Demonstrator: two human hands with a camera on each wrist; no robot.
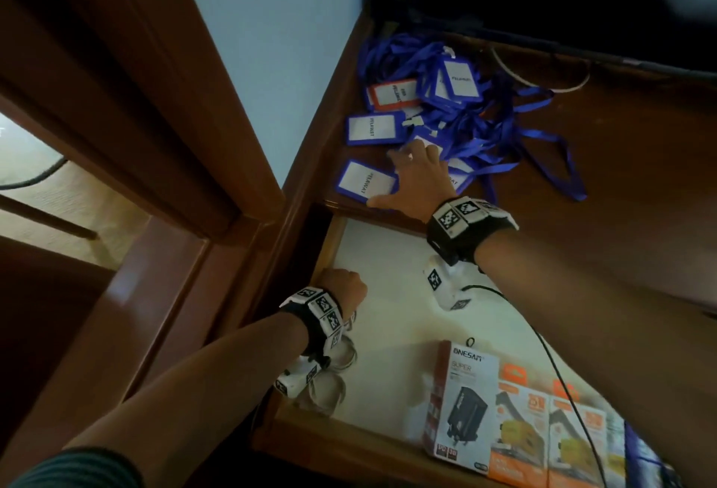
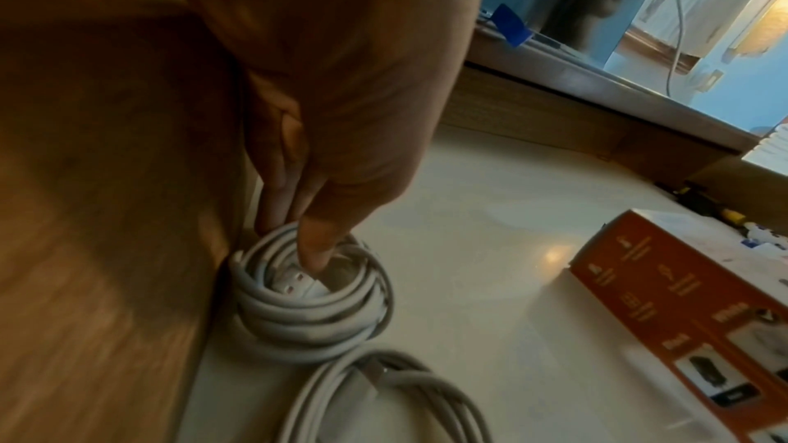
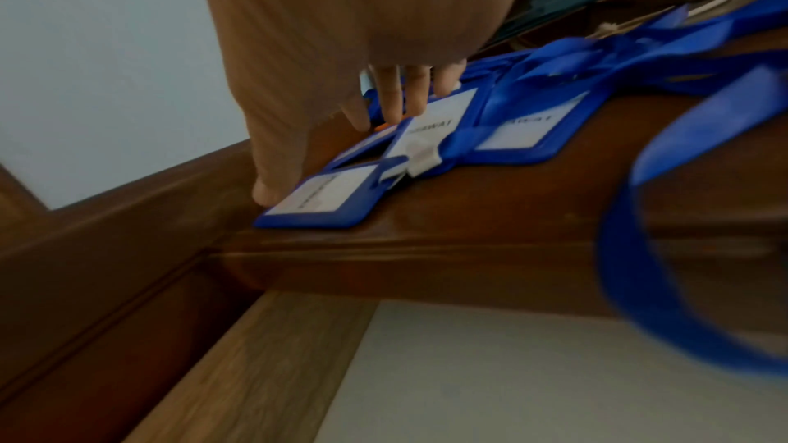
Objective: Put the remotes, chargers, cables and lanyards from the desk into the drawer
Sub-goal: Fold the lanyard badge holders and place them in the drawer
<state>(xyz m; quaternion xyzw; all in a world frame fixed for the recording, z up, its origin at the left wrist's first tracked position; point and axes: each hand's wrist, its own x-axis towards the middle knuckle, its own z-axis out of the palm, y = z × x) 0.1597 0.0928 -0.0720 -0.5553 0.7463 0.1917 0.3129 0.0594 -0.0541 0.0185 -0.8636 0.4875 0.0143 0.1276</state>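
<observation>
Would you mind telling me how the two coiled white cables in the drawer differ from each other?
The far coil is wound tight and stacked, sitting against the drawer's wooden side; the near coil lies looser, flatter and wider. The left hand holds the far coil, fingers at its rim and a thumb inside; nothing touches the near coil. Both are pale cables lying on the drawer floor, side by side.

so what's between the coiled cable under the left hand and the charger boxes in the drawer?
Nothing: in the left wrist view the drawer floor is bare between the coiled cable the left hand grips and the orange charger box.
</observation>
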